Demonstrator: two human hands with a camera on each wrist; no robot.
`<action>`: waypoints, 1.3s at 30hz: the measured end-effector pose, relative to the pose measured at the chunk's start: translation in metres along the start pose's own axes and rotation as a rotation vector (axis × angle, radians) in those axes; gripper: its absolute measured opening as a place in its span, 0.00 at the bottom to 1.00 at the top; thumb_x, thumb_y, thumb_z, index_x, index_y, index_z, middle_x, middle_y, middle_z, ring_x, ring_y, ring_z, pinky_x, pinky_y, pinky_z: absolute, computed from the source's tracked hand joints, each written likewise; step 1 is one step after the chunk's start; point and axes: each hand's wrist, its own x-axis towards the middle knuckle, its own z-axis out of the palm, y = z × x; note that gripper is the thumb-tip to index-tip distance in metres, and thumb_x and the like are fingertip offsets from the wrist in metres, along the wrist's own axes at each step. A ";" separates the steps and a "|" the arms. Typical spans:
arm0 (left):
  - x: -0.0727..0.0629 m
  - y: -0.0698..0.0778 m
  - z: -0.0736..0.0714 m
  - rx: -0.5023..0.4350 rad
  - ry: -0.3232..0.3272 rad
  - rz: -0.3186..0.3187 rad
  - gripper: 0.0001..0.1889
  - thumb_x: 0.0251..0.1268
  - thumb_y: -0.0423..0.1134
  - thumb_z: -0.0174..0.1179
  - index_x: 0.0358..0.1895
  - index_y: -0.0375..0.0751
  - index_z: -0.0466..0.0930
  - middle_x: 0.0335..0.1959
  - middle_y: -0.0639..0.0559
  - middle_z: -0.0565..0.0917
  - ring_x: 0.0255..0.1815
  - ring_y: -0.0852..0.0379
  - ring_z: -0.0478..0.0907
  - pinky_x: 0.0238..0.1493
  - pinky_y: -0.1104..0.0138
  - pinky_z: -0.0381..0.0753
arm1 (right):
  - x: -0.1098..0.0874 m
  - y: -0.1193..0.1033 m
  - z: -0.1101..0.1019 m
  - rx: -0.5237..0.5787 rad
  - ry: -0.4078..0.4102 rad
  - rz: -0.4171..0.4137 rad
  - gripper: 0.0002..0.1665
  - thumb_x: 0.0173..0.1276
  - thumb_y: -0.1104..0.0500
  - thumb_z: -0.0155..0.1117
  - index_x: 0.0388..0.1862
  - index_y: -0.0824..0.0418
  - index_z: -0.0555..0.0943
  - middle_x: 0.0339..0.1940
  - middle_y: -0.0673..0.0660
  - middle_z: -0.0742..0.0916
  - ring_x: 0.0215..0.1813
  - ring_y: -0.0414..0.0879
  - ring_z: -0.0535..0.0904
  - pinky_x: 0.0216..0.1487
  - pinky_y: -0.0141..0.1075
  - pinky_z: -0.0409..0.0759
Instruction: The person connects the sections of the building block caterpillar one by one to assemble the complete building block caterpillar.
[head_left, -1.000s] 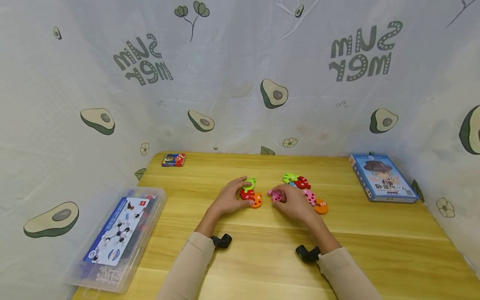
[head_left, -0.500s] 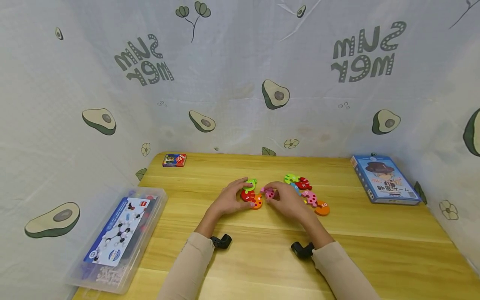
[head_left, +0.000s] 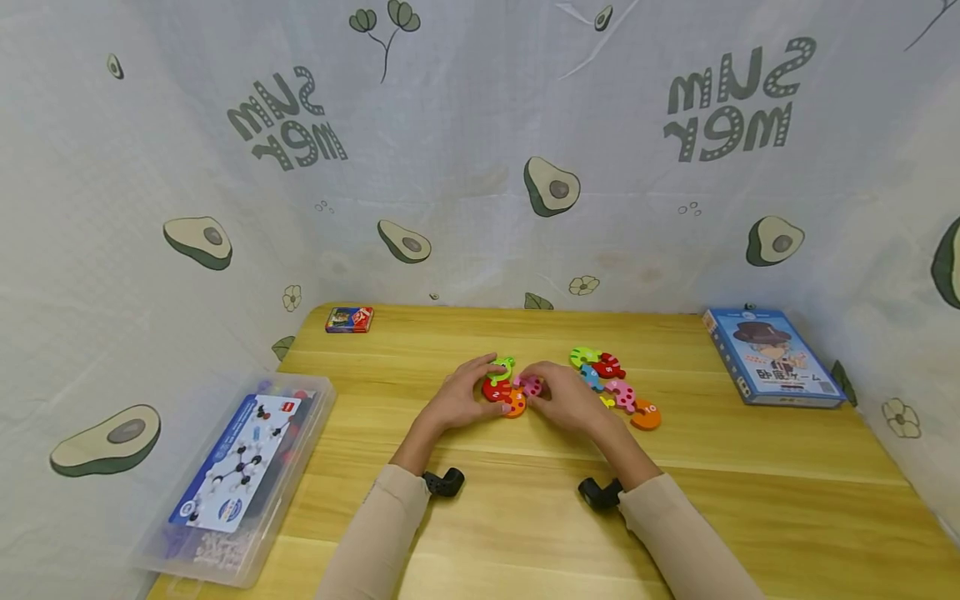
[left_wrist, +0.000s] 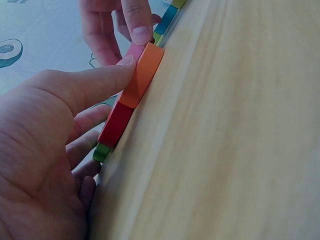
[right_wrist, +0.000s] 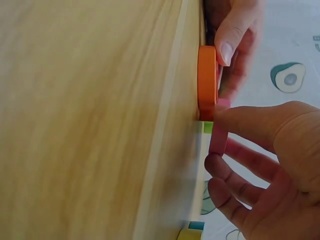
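Note:
My left hand point(head_left: 459, 402) holds a short chain of numbered wooden puzzle pieces flat on the table, its thumb on the orange piece point(left_wrist: 142, 77) and its other fingers along the far side. That chain runs from a green head piece point(head_left: 506, 365) through a red piece point(head_left: 493, 389) marked 2 to the orange one. Between thumb and fingers, my right hand point(head_left: 570, 402) pinches a pink spotted puzzle piece point(right_wrist: 219, 139), slightly raised at the orange piece's right edge. Whether the two interlock cannot be told. Fingers hide part of the pink piece.
Right of my hands lie several loose puzzle pieces, among them a blue one point(head_left: 590, 377), a pink one point(head_left: 621, 393) and an orange one point(head_left: 647, 415). A clear plastic case point(head_left: 300, 467) stands left, a blue box point(head_left: 776, 358) right, and a small card box point(head_left: 348, 320) at back left.
My right hand has moved left with the pink piece, from a gap beside the chain up to the orange piece. The left hand has stayed in place.

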 end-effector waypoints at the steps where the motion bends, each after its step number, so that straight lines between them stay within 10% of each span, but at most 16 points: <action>1: 0.000 0.000 0.000 0.001 0.001 0.001 0.35 0.62 0.54 0.72 0.73 0.55 0.74 0.84 0.57 0.59 0.85 0.46 0.51 0.79 0.34 0.50 | 0.000 0.000 0.000 -0.004 -0.008 -0.004 0.21 0.69 0.59 0.72 0.61 0.59 0.84 0.64 0.59 0.85 0.54 0.51 0.82 0.58 0.49 0.84; 21: 0.001 0.000 0.002 -0.002 0.004 -0.007 0.34 0.62 0.53 0.72 0.71 0.53 0.75 0.83 0.56 0.59 0.85 0.44 0.51 0.79 0.35 0.51 | 0.001 0.003 0.004 -0.013 -0.050 -0.040 0.22 0.69 0.63 0.71 0.62 0.63 0.83 0.65 0.62 0.83 0.61 0.57 0.81 0.63 0.53 0.82; 39: 0.002 0.001 0.003 -0.003 0.008 -0.010 0.34 0.62 0.55 0.71 0.72 0.54 0.74 0.83 0.57 0.59 0.85 0.45 0.51 0.80 0.37 0.50 | -0.029 0.030 -0.023 0.019 0.106 0.072 0.24 0.68 0.58 0.72 0.61 0.64 0.83 0.57 0.62 0.86 0.49 0.53 0.79 0.55 0.51 0.82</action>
